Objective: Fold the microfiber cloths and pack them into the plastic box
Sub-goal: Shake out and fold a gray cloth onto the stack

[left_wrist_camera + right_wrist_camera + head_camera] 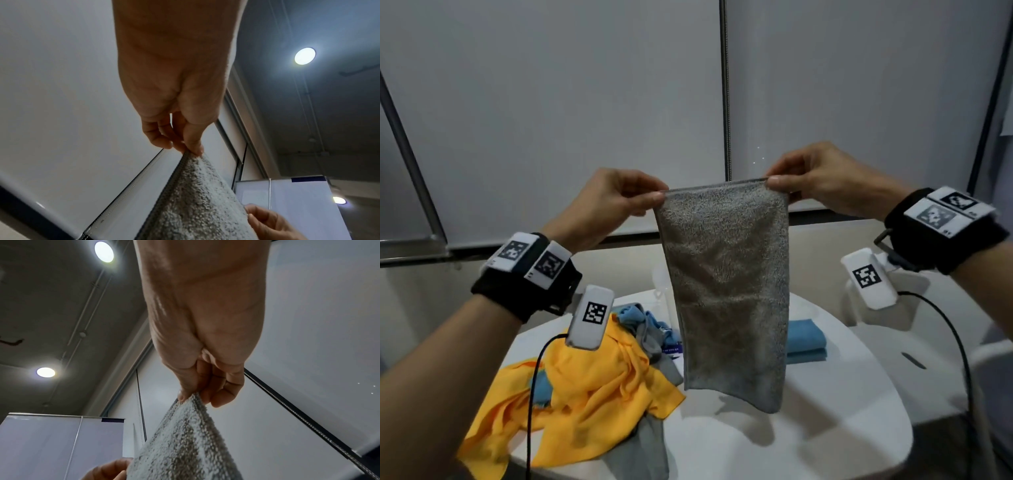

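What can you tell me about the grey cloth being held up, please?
The grey cloth looks like a fluffy, looped microfiber rectangle with a stitched darker hem. It hangs upright in the air above the white table, apparently clear of it. The left hand and right hand each pinch one top corner between thumb and fingers, keeping the top edge taut; the bottom edge curls slightly.

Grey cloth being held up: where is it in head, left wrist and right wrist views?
Head: grey cloth hangs centre, top corners pinched by left hand and right hand.
Left wrist: bottom centre.
Right wrist: bottom centre.
Shared landmark: the cloth's pinched top edge.
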Motion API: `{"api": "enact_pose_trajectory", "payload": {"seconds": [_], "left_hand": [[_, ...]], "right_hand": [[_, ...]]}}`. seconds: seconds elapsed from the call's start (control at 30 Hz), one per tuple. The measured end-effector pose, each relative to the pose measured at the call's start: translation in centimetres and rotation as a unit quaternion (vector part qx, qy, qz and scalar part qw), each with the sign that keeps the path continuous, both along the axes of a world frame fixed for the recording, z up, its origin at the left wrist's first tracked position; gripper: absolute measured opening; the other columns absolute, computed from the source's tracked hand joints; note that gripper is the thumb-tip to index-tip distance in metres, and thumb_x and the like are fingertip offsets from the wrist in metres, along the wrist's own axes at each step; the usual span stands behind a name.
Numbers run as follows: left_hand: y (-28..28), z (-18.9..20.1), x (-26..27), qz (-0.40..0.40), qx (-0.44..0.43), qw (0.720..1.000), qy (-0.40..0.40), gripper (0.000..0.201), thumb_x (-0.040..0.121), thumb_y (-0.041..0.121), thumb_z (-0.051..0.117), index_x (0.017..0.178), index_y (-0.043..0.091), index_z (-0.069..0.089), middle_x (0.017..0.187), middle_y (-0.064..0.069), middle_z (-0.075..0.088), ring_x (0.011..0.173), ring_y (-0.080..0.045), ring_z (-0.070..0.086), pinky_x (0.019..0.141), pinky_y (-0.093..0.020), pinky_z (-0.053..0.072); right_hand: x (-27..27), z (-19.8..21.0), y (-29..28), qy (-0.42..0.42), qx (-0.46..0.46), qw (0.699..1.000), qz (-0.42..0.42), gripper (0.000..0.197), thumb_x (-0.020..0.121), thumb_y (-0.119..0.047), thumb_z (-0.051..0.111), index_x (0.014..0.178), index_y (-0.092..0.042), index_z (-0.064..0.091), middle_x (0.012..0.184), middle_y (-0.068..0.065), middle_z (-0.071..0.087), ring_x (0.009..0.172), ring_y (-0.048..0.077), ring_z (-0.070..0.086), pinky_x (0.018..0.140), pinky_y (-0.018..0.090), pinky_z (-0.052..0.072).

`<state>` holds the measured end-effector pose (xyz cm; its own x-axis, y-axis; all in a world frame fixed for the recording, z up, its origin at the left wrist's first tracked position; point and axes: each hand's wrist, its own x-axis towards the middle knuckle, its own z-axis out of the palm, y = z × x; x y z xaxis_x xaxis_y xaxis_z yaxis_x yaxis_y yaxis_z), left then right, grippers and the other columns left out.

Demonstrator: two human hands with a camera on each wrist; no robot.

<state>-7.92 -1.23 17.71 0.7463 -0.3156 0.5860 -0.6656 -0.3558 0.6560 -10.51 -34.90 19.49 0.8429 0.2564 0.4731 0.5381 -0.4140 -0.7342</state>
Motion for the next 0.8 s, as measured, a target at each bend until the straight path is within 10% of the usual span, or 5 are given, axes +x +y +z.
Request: {"api": "enact_pose_trajectory", "payload": {"seconds": [0.27,0.53,0.8], "left_hand": [[-1.0,-6.3,3.0,0.054,-0.037,0.990,0.123,0.009,0.099,0.008,0.058,0.098,0.005,0.066,0.088,-0.009,0.068,0.084,-0.022,0.065,0.077,-0.036,0.056],[-0.4,-5.5,0.4,-0.082,-0.230,0.959,0.141,0.006,0.096,0.005,0.060,0.100,0.006,0.064,0.085,-0.010,0.065,0.076,-0.021,0.065,0.075,-0.038,0.060],[0.9,-16.5,-4.8,-0.192,0.058,0.910,0.364,0.021,0.089,-0.001,0.069,0.109,0.002,0.068,0.093,-0.020,0.063,0.085,-0.026,0.063,0.079,-0.039,0.058]], "right_hand": [[2.9,-6.6,2.1,0.081,-0.018,0.996,-0.044,0.013,0.096,-0.012,0.063,0.100,0.000,0.063,0.088,0.012,0.067,0.085,0.025,0.064,0.079,0.039,0.057],[0.3,-5.4,2.5,0.056,0.105,0.993,-0.006,0.021,0.100,-0.011,0.055,0.114,0.005,0.056,0.095,0.020,0.065,0.085,0.027,0.066,0.083,0.042,0.060],[-3.2,-16.3,0.9,0.299,-0.004,0.949,0.103,0.017,0.094,-0.010,0.063,0.106,0.002,0.062,0.085,0.016,0.068,0.078,0.027,0.065,0.068,0.030,0.057]]}}
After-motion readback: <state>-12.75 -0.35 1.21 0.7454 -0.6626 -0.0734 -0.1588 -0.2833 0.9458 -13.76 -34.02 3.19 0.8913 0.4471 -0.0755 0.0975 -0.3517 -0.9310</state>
